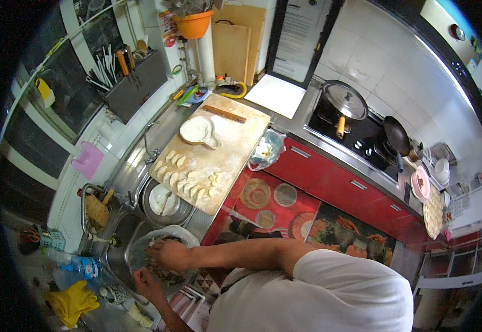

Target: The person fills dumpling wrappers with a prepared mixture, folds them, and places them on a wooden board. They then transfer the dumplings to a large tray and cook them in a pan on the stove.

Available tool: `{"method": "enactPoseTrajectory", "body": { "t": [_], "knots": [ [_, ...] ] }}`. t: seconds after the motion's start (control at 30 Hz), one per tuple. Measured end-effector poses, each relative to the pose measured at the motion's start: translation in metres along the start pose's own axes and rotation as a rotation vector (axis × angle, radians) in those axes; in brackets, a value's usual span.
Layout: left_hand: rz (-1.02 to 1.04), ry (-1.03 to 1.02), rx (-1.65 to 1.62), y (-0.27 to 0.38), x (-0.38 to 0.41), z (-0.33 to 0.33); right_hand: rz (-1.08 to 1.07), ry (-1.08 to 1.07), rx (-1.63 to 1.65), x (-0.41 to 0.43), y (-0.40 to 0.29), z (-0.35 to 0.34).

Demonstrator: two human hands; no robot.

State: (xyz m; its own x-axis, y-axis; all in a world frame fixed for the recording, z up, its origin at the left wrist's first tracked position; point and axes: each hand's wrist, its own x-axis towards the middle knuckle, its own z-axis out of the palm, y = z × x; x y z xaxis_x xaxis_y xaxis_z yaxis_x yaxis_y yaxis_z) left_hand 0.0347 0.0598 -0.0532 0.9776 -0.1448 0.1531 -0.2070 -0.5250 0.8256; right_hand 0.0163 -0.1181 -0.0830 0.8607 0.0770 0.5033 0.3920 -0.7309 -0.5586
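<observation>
A translucent plastic bag or bag-lined basin (191,236) lies over the sink's front part, with dark, wet, leafy-looking matter (168,274) inside. My right hand (171,254) reaches into it from above, its fingers bent over the contents. At the near rim is my left hand (146,283), fingers curled beside the same matter. Blur and the low angle hide what either hand pinches. Just beyond stands a metal basin (147,207) holding a white bowl (160,195) with a spoon in it.
A floury wooden board (232,174) bears several dumplings (191,187), a flour bowl (197,129) and a rolling pin (224,114). Around the sink (118,265) are a plastic bottle (85,267), yellow rubber gloves (71,303) and a faucet (85,207). A lidded pan (344,99) sits on the stove.
</observation>
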Motion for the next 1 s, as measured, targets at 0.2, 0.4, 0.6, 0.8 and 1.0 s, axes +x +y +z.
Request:
{"method": "enactPoseTrajectory", "body": {
  "t": [0.2,0.4,0.6,0.8,1.0],
  "knots": [
    [0.067,0.019,-0.184,-0.011,0.002,0.001,0.199,0.09,0.414,-0.054,0.036,-0.141],
    [0.073,0.115,-0.131,-0.05,0.036,-0.006,0.932,0.511,0.252,-0.254,0.174,-0.312],
    [-0.017,0.26,-0.262,-0.113,0.039,-0.019,1.216,0.619,-1.012,-0.519,0.339,-0.513],
    [-0.047,0.303,-0.123,-0.098,0.042,-0.016,1.536,0.378,-1.06,-0.605,0.394,-0.592],
    [-0.057,0.405,-0.026,-0.107,0.02,-0.022,1.405,0.296,-1.129,-0.628,0.422,-0.615]
  ]
}}
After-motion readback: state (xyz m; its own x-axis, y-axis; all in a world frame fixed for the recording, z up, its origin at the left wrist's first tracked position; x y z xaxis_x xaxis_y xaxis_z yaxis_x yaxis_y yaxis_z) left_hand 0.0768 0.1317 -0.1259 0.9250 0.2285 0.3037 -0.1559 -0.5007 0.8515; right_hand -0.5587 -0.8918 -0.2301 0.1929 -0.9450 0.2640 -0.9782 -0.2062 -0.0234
